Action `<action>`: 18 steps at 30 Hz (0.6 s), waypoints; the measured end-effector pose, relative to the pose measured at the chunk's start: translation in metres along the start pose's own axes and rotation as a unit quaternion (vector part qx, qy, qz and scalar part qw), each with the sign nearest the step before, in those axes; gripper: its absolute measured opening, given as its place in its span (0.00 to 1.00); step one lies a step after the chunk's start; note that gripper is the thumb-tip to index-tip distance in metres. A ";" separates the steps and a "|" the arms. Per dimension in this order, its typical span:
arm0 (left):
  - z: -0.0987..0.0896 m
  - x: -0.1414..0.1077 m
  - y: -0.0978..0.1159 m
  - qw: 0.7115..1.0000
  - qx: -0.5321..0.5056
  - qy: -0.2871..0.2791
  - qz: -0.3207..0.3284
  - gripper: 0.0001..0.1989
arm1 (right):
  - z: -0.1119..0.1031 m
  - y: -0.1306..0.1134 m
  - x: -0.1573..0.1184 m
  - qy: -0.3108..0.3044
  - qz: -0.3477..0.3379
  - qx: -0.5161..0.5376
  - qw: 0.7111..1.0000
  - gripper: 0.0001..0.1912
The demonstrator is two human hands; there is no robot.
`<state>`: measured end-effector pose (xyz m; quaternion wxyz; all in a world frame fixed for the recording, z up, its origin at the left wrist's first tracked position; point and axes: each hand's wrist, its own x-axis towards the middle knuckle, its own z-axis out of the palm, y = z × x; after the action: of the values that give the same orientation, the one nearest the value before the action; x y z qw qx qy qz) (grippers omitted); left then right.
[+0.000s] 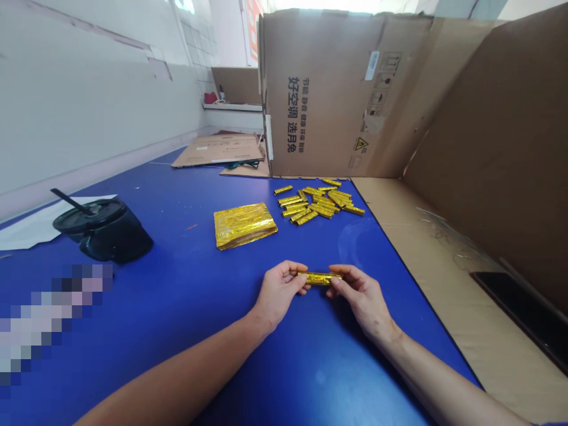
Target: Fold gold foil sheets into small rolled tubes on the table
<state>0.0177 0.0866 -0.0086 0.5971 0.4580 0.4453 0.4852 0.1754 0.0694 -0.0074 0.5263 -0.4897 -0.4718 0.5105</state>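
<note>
A narrow folded strip of gold foil (pixel 318 278) lies level between my hands, above the blue table. My left hand (pixel 282 290) pinches its left end between thumb and fingers. At the right end, my right hand (pixel 360 292) grips it the same way. Farther forward and to the left sits a flat stack of gold foil sheets (pixel 245 225). A loose pile of several folded gold strips (pixel 323 202) rests beyond my hands, near the table's right edge.
A black lidded container (pixel 116 234) with a dark stick stands at the left on the blue table (pixel 199 355), beside white paper (pixel 31 231). A large cardboard box (pixel 337 100) rises behind the pile. Brown cardboard (pixel 426 260) runs along the right edge.
</note>
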 end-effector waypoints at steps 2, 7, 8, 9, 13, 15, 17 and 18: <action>0.000 0.000 -0.001 1.000 0.005 -0.004 0.002 0.10 | 0.000 0.000 0.000 0.002 0.003 -0.010 1.000 0.15; 0.000 0.001 -0.002 1.000 0.004 0.004 0.000 0.12 | -0.002 0.002 0.000 0.009 -0.009 -0.020 1.000 0.15; 0.000 0.002 -0.002 1.000 0.002 0.007 -0.001 0.13 | -0.002 0.003 0.000 0.012 -0.013 -0.025 1.000 0.15; 0.000 0.002 -0.002 1.000 0.001 0.008 -0.001 0.13 | -0.002 0.003 0.000 0.015 -0.017 -0.032 0.999 0.15; -0.001 0.002 -0.004 1.000 0.007 0.002 0.006 0.12 | -0.003 0.003 0.001 0.012 -0.022 -0.054 0.998 0.16; -0.002 0.003 -0.004 1.000 0.004 0.005 0.008 0.12 | -0.003 0.004 0.002 0.013 -0.024 -0.051 0.998 0.18; -0.002 0.002 -0.005 1.000 -0.001 0.011 0.008 0.13 | -0.003 0.005 0.002 0.015 -0.020 -0.052 0.998 0.19; -0.002 0.002 -0.005 1.000 -0.003 0.012 0.009 0.13 | -0.003 0.005 0.002 0.015 -0.016 -0.054 0.998 0.19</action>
<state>0.0167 0.0887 -0.0143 0.5887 0.4544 0.4464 0.4977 0.1777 0.0712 -0.0126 0.5144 -0.5174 -0.4986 0.4681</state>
